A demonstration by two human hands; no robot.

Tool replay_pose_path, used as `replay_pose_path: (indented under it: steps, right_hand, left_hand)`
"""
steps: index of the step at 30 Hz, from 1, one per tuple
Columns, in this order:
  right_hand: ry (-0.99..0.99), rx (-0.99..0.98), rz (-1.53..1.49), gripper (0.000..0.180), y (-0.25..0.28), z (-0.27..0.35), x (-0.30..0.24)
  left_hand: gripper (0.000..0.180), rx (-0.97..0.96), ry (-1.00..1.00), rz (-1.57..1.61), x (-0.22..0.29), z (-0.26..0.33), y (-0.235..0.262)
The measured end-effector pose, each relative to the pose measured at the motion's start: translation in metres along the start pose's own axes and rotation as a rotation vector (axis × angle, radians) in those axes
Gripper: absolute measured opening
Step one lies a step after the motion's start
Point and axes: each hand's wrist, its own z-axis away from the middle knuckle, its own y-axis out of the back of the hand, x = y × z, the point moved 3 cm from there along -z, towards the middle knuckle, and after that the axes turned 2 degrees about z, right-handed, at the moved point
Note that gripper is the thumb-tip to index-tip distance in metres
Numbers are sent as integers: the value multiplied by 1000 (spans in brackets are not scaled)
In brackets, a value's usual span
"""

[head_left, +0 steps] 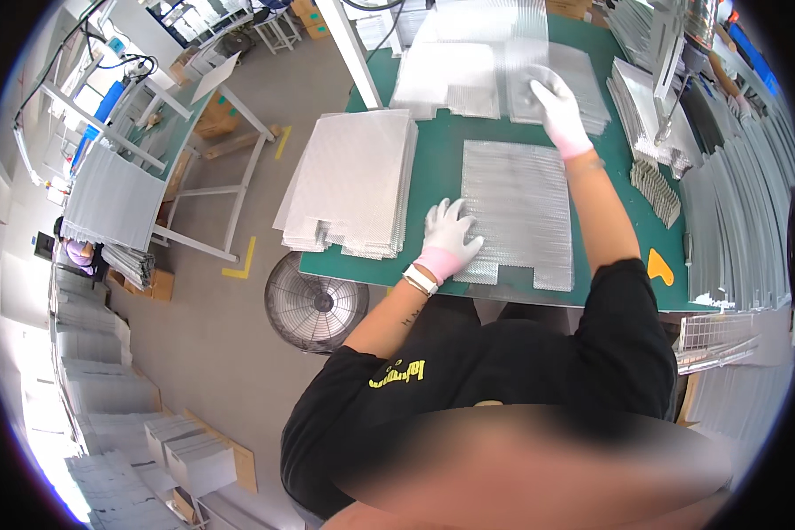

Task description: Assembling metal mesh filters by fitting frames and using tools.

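A silvery, finely ridged mesh sheet (517, 208) with a notched near edge lies on the green table in front of me. My left hand (450, 234), white-gloved with a pink cuff, rests with spread fingers on its left edge. Farther back, my right hand (556, 110), gloved the same way, is at the corner of a see-through mesh sheet (526, 35). Its thumb and fingers look pinched there, partly hidden. Below that hand sits a stack of mesh sheets (583, 93), and another pale stack (446, 75) is beside it.
A tall stack of mesh sheets (349, 177) stands on the table's left. A yellow-orange flat tool (660, 268) lies near the right front edge. Grey pleated sheets (742, 212) crowd the right side. A round floor fan (318, 302) stands below the table's left front corner.
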Motion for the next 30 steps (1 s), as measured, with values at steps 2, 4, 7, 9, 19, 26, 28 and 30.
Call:
replay_pose_path:
  steps: [2,4,7,9,19,26,28,30]
  right_hand:
    - [-64,-56,-113,43,11,45,-16]
    - [-64,-70,-75,47,40,90,-19]
    - [-89,-67,-38,58,63,159,-24]
    - [-144,-29,18,69,62,201,-36]
    - [-246,93,831,50,60,264,-39]
    - [-296,126,760,51,63,263,-20]
    - [-283,111,828,51,67,261,-14]
    - [-264,91,886,52,67,257,-9]
  left_hand:
    - [52,93,-64,-74,1,7,8]
    - [53,264,-133,-66,8,12,23]
    - [55,403,48,557,-7,26,37]
    - [68,287,260,1762,-13,33,38]
    - [93,176,307,699,39,33,32]
    - [76,120,45,322,28,21,22]
    - [73,91,58,326,27,19,21]
    - [73,20,123,295,23,17,16]
